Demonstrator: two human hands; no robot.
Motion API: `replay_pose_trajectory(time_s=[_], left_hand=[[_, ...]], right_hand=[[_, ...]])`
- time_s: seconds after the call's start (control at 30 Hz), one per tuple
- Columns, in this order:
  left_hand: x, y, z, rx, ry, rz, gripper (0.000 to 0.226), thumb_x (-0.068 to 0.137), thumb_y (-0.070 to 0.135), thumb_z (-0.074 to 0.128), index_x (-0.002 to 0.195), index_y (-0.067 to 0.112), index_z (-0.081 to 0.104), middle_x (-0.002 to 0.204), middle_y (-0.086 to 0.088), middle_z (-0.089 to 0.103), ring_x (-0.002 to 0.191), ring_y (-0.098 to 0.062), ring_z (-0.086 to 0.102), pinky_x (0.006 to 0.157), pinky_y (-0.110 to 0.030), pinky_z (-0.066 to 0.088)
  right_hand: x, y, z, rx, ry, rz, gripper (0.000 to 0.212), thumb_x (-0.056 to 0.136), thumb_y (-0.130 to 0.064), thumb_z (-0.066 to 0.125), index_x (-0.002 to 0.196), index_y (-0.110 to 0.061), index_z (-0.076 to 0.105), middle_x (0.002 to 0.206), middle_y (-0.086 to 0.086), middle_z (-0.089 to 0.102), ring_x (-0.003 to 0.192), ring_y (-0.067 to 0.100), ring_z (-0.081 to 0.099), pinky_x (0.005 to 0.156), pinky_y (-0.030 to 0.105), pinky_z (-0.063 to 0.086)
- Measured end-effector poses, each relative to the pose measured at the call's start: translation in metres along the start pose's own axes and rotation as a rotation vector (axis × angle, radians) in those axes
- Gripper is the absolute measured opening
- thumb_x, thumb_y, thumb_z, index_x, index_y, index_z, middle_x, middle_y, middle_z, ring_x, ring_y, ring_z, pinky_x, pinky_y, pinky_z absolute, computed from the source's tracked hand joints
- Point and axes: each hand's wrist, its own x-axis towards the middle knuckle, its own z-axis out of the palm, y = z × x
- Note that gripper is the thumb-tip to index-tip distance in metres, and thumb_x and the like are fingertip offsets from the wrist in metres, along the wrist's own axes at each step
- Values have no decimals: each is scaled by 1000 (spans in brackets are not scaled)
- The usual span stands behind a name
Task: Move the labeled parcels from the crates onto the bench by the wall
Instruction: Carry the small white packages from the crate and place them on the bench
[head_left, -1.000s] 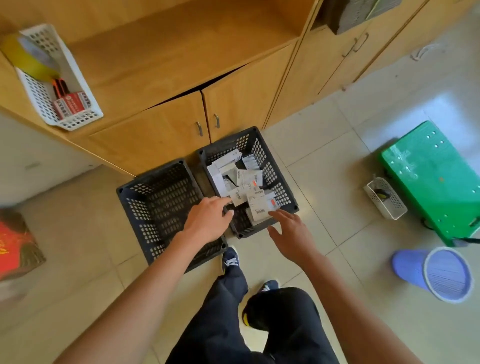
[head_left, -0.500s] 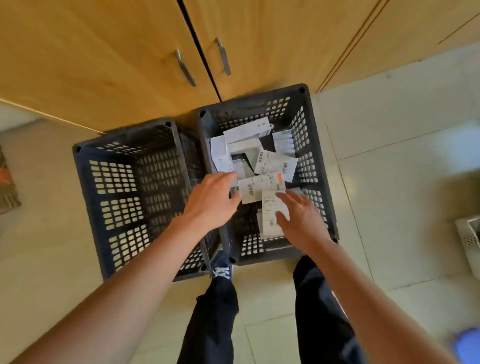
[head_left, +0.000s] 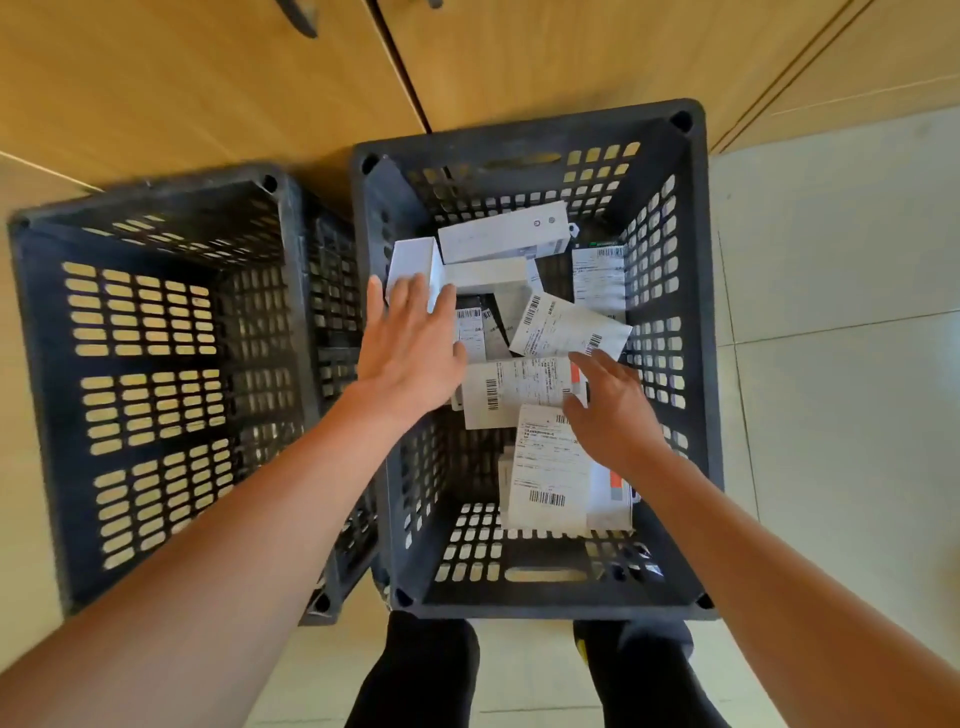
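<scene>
Both grips over barcoded parcels (head_left: 524, 391)

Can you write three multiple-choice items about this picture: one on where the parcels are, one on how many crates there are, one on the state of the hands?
1. Where do the labeled parcels lie?
A. in the right crate
B. in the left crate
C. on the floor

2. How many dark crates stand before the wooden cabinet?
A. one
B. two
C. three

3. How are the two hands?
A. both closed as fists
B. both carrying a parcel in the air
C. both open, fingers spread over the parcels

Key:
1 A: the white boxes and barcode labels fill the right crate, while the left crate shows only its own slotted walls.
2 B: two slotted crates sit side by side on the tiled floor.
3 C: the left hand and the right hand reach in with straight fingers, gripping nothing yet.
</scene>
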Motion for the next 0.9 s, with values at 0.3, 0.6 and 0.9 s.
replay_pose_trajectory(time_s=[0.3, 0.6, 0.9], left_hand=[[-1, 32, 42, -67, 180, 146, 60, 93, 35, 56, 149, 18, 42, 165, -8, 19, 155, -35, 2, 116, -73, 13], [22, 37, 81, -164, 319, 304, 92, 83, -4, 59, 161, 14, 14, 168, -19, -8, 155, -36, -11, 116, -58, 32], [36, 26, 104, -453, 184, 141, 118, 84, -4, 70, 160, 24, -15, 169, -12, 1, 156, -28, 3, 120, -51, 26]], right_hand=[[58, 27, 20, -23, 12, 105, 63, 102, -16, 48, 158, -26, 23, 168, 2, 10, 154, 28, 4, 122, 48, 19], [105, 45, 23, -277, 8, 2, 98, 90, 9, 56, 160, -37, 5, 169, 0, -8, 155, 28, -7, 123, 54, 19], [118, 71, 39, -378, -1, -46, 106, 91, 1, 64, 157, -45, -4, 165, -4, -25, 152, 27, -22, 122, 50, 11]])
